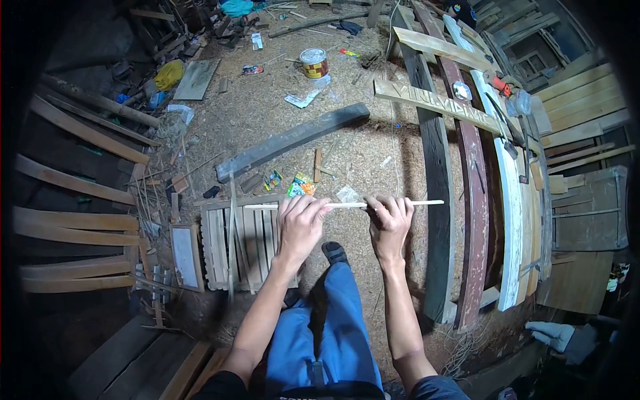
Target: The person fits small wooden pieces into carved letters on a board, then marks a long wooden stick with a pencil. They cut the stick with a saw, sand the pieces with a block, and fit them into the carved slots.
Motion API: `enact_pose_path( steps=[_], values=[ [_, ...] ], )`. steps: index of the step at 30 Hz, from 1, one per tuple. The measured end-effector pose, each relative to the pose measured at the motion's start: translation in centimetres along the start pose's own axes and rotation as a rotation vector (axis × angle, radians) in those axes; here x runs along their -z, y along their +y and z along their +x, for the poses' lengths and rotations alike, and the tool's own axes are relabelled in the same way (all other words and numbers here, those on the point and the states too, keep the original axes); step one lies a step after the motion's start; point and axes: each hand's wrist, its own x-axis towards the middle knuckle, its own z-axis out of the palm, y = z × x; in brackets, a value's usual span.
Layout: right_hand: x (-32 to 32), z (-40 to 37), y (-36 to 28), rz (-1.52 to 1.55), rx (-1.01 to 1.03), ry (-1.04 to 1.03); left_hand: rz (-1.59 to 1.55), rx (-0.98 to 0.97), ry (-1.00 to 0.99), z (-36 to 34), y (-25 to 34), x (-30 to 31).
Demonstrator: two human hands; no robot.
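Ground (263, 130) strewn with wood debris spreads beneath and beyond your hands, in what looks like a woodworking space. Beams (475, 220) run side by side right of your right hand (390, 219), seemingly serving as supports for the lettered board (433, 101) across them. Left of your left hand (302, 219) lies a slatted panel (217, 237). Both hands close around one thin stick (348, 205), spaced apart, probably to steady it crosswise before you.
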Motion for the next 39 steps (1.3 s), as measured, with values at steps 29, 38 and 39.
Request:
enact_pose_path(
  steps=[29, 38, 39],
  values=[
    [-3.6, -5.7, -14.6, 0.103, 0.134, 0.244, -0.074, -0.082, 0.394, -9.4, -5.8, 8.8],
    [-3.0, -5.3, -14.0, 0.140, 0.138, 0.118, -0.007, -0.133, 0.226, -9.7, -7.1, 10.8],
    [-3.1, -5.2, -14.1, 0.151, 0.150, 0.104, 0.011, -0.130, 0.216, -9.7, -7.2, 10.8]
  ],
)
